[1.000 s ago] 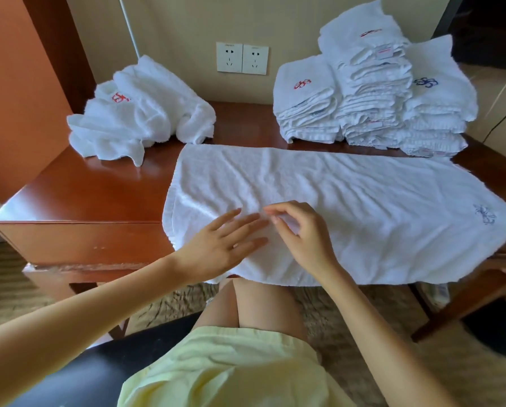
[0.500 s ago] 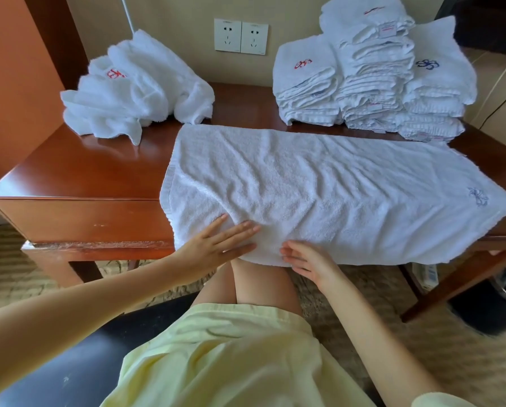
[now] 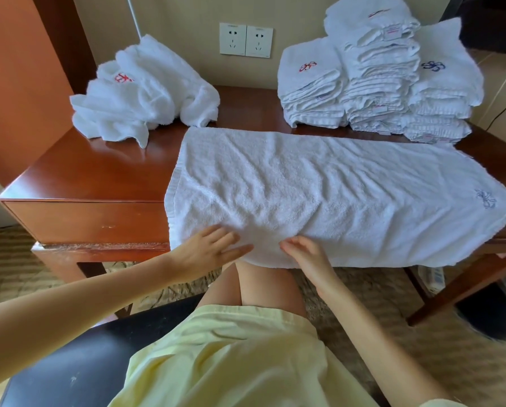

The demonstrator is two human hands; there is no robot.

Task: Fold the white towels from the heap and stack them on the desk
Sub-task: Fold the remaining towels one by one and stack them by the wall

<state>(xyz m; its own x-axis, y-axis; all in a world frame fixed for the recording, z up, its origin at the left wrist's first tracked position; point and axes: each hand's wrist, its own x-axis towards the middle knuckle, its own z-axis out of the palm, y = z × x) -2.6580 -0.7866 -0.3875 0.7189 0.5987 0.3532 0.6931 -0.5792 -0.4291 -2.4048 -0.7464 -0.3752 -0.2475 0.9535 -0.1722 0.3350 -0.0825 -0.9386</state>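
Nearest, hanging hem: the spread towel [image 3: 319,195] lies lengthwise on the desk [image 3: 84,171], and its near long edge droops over the desk's near edge. The likely slip is here. A lopsided lift, or the pull of the hanging part, could drag the cloth off toward the floor.
Left hand [image 3: 207,251]: released, palm down. The fingers are straight and rest flat on the towel at the near edge, left of centre, gripping nothing.
Right hand [image 3: 307,254]: just beside the left, back of the hand up, fingers laid along the drooping hem. The thumb is hidden, so I cannot tell whether it pinches the hem or only touches it.
Fold risk: creases run across the towel's middle. If one half is carried over unsmoothed, the wrinkles would probably be trapped and the corners would miss each other. The blue emblem [image 3: 485,198] end lies far right, well apart from both hands, and could lag.
Heap [image 3: 140,92]: far left on the desk, loose and crumpled.
Folded stacks [image 3: 375,77]: far right against the wall. The middle column is tall and uneven, and the towel's far edge lies just beside its foot, so a careless swing might nudge it over.
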